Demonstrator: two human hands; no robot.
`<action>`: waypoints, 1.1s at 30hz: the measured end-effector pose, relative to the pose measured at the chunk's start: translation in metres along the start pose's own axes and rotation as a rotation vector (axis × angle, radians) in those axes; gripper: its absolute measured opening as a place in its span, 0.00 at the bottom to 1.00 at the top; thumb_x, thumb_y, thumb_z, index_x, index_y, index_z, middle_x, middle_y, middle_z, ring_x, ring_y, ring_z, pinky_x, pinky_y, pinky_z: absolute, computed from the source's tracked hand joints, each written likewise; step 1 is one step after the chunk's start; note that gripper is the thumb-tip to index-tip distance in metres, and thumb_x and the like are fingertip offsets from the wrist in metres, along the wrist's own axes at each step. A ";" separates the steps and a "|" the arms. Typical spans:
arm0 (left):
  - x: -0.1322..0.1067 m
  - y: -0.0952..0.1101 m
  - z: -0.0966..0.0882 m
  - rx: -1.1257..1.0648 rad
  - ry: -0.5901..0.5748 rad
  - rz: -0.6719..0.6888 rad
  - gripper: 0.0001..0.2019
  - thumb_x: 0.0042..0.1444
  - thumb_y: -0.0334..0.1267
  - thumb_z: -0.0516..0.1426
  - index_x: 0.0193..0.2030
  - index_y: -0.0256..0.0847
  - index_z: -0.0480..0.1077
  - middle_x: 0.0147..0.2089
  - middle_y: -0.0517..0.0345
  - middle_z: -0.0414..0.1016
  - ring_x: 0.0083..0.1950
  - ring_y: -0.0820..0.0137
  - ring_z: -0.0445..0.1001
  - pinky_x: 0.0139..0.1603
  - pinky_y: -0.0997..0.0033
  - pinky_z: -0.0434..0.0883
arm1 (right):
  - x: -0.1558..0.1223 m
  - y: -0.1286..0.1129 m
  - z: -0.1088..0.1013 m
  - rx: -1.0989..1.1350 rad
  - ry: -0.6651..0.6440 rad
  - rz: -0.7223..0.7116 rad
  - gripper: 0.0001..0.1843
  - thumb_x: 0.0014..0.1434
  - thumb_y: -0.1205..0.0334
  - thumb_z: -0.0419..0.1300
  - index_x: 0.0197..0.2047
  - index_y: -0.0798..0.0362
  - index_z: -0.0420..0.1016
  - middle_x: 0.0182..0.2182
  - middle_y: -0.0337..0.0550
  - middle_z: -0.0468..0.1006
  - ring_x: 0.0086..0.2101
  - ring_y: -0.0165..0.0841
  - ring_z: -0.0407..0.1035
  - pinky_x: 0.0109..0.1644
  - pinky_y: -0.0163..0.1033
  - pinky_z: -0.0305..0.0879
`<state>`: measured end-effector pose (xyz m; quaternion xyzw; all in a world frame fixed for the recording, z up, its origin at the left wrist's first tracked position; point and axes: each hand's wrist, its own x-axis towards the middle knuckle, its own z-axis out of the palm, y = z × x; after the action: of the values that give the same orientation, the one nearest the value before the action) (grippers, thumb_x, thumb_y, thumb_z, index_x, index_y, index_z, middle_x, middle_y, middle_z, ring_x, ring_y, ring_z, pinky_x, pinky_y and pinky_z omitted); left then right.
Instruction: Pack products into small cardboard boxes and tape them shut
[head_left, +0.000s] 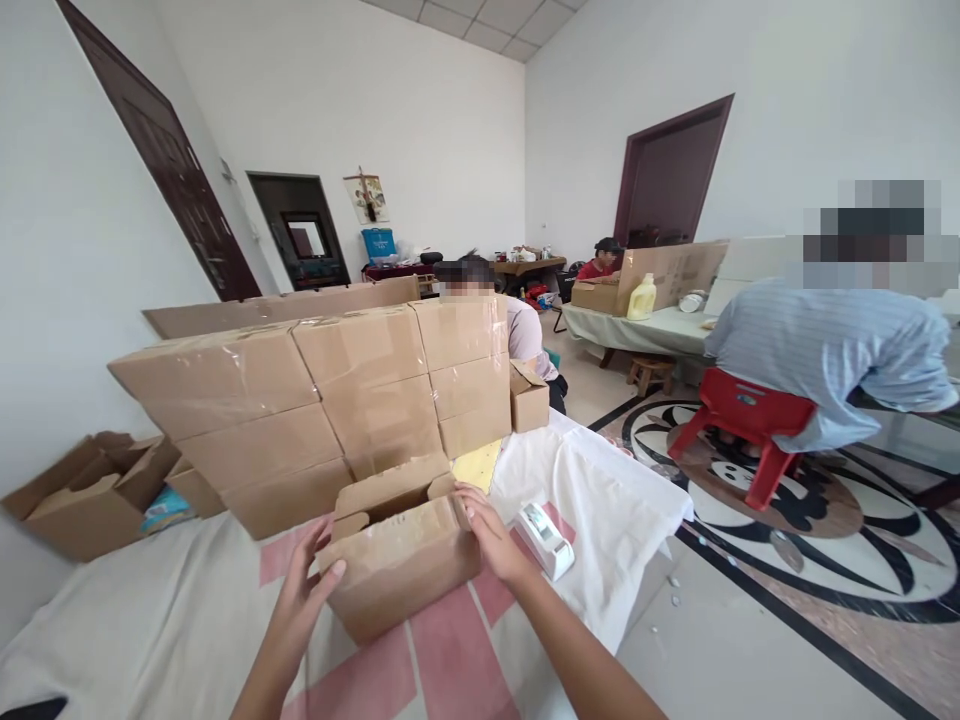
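White walls, dark doors and a patterned stone floor surround a cloth-covered table [187,620] with pink stripes, where the work in hand is closing a small cardboard box [401,560]. The box sits on the cloth directly between the two hands, its top flaps partly up and the far flap leaning back.

The left hand [304,590] is spread open against the box's near-left corner, thumb on the front face, steadying it rather than gripping. The right hand [491,535] lies open along the right end, fingers curled lightly over the top edge by the side flap.

To do this step well, I would judge that the short end flaps should go down first and flat, then the long ones meet squarely along the middle, with the left hand bracing the box so it does not slide on the loose cloth.

Just right of the right hand lies a white tape dispenser [546,538], within easy reach. Beyond the hands stands a stack of sealed cartons [315,400], taped and piled in rows; a yellow sheet [478,465] shows at its foot. Far left of the left hand sit open empty boxes [90,490].

Past the stack a seated person [525,335] works; to the right, well apart, another person in a striped shirt [832,350] sits on a red stool [742,425] at a second table bearing a yellow bottle [642,298].
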<state>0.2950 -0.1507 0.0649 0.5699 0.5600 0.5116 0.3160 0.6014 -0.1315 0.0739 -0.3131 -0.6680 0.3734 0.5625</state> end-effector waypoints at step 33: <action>0.015 -0.066 0.014 0.057 0.136 0.378 0.23 0.65 0.60 0.46 0.42 0.52 0.78 0.64 0.56 0.66 0.67 0.48 0.64 0.72 0.35 0.54 | 0.041 0.045 0.005 0.000 -0.056 -0.095 0.14 0.66 0.48 0.57 0.45 0.45 0.79 0.60 0.47 0.70 0.63 0.43 0.62 0.70 0.53 0.54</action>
<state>0.2856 -0.1221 0.0028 0.6376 0.4774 0.5831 0.1598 0.5895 -0.0744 0.0558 -0.2706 -0.6975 0.3547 0.5608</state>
